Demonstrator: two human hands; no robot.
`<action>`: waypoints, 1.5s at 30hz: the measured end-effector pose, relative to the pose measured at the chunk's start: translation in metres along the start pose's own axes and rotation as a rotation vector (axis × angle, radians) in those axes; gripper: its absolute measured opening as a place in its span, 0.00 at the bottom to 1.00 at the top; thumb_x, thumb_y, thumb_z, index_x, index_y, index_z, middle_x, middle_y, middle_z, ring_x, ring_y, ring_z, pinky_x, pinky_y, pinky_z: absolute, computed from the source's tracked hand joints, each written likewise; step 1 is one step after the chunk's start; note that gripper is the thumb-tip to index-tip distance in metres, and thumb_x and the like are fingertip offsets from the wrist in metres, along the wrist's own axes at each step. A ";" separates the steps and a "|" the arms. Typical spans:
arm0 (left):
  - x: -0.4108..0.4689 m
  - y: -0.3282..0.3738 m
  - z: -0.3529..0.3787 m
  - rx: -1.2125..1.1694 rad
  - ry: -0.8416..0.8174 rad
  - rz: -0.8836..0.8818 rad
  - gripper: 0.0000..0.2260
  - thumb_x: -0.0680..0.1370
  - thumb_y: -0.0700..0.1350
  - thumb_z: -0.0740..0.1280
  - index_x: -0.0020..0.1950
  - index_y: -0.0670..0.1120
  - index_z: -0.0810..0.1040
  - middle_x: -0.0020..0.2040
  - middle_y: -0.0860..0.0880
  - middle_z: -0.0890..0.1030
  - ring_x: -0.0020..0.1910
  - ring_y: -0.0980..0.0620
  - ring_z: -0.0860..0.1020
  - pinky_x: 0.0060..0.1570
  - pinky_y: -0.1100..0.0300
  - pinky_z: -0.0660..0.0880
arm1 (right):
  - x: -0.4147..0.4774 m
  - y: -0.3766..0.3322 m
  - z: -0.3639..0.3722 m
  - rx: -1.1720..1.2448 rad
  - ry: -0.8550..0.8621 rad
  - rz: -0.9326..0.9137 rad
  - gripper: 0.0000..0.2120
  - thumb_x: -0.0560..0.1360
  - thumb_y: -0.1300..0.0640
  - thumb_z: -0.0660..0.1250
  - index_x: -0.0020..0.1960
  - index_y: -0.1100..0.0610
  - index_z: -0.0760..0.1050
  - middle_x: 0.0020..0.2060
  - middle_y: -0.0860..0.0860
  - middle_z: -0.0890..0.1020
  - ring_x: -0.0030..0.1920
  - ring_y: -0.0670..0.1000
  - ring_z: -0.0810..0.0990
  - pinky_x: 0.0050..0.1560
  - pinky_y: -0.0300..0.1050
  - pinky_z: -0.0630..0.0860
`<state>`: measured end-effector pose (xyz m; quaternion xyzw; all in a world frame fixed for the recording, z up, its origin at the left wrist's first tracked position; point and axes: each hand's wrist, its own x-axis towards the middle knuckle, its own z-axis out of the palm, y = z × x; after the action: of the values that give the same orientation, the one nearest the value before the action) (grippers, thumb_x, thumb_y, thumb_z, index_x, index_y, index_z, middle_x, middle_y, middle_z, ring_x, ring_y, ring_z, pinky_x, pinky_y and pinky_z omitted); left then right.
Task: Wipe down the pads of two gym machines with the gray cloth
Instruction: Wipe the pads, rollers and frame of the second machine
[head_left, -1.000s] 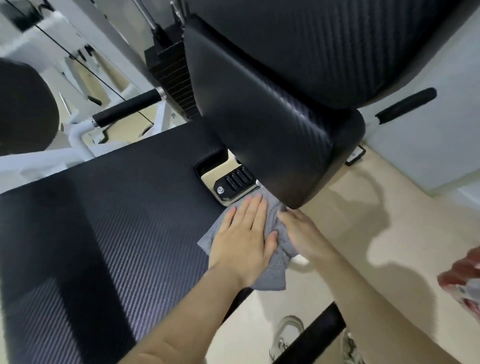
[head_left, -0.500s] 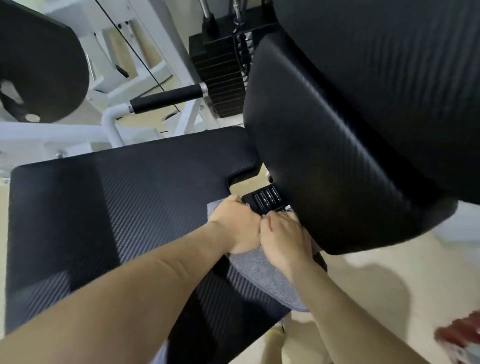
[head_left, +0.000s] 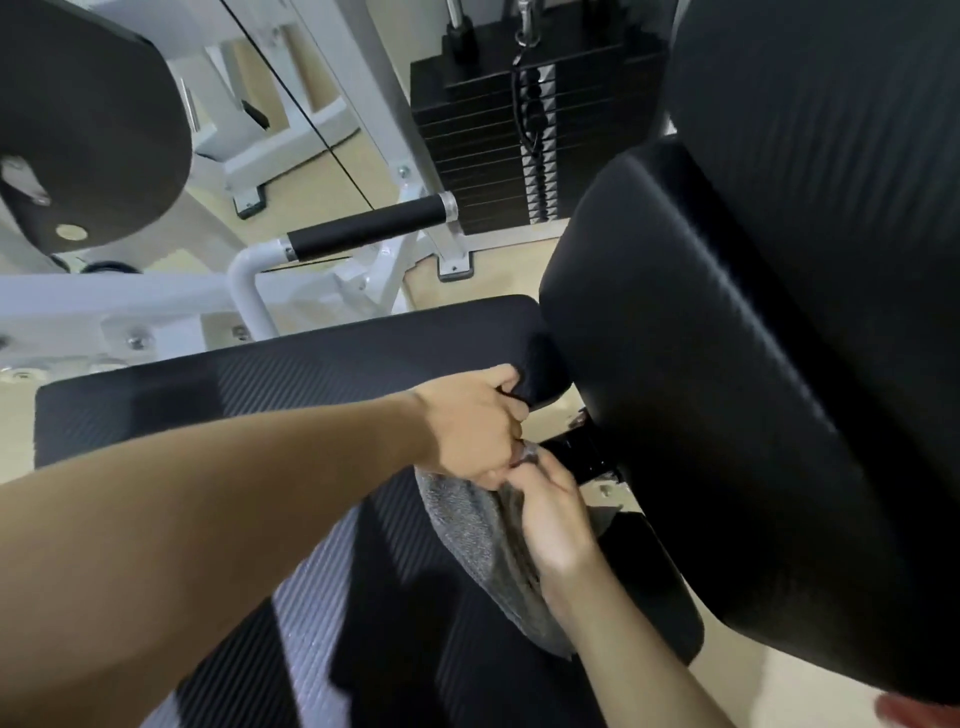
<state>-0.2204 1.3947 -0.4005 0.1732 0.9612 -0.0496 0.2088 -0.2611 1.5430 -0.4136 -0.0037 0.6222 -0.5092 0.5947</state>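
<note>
Left hand (head_left: 470, 423) fingers are curled shut on the top of the gray cloth (head_left: 485, 540), knuckles at the seat pad (head_left: 291, 374) notch edge. Right hand (head_left: 553, 519) fingers pinch the same cloth just below. Cloth drapes over the seat's rear edge. The back pad (head_left: 727, 395) looms close beyond; the seat surface behind the left wrist lies open.

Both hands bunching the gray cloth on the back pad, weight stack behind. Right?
Not the back pad. The head view shows the gray cloth lying on the seat pad, gathered by left hand and right hand. The back pad is untouched. The weight stack does stand behind.
</note>
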 end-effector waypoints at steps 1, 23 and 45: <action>0.000 0.002 0.004 -0.031 0.032 -0.021 0.13 0.73 0.52 0.58 0.33 0.51 0.76 0.31 0.54 0.77 0.42 0.52 0.74 0.50 0.52 0.62 | 0.004 -0.007 -0.002 0.089 -0.036 0.015 0.11 0.74 0.66 0.58 0.51 0.63 0.77 0.40 0.53 0.81 0.42 0.48 0.79 0.40 0.34 0.75; 0.006 0.022 0.025 -0.356 0.127 -0.514 0.24 0.78 0.50 0.49 0.73 0.51 0.67 0.77 0.45 0.60 0.76 0.47 0.59 0.72 0.51 0.50 | 0.027 -0.012 0.021 0.217 0.226 -0.025 0.32 0.77 0.69 0.52 0.77 0.46 0.54 0.73 0.43 0.63 0.71 0.42 0.64 0.72 0.45 0.61; 0.038 -0.106 0.021 -0.690 0.053 -0.888 0.15 0.82 0.51 0.54 0.58 0.46 0.78 0.58 0.43 0.80 0.58 0.41 0.76 0.49 0.55 0.67 | 0.052 -0.030 0.042 -1.054 0.268 -0.386 0.34 0.77 0.51 0.56 0.78 0.59 0.46 0.78 0.53 0.47 0.77 0.51 0.42 0.76 0.50 0.45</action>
<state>-0.2826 1.3038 -0.4334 -0.3251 0.9073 0.1889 0.1881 -0.2635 1.4708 -0.4232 -0.3482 0.8498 -0.2258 0.3250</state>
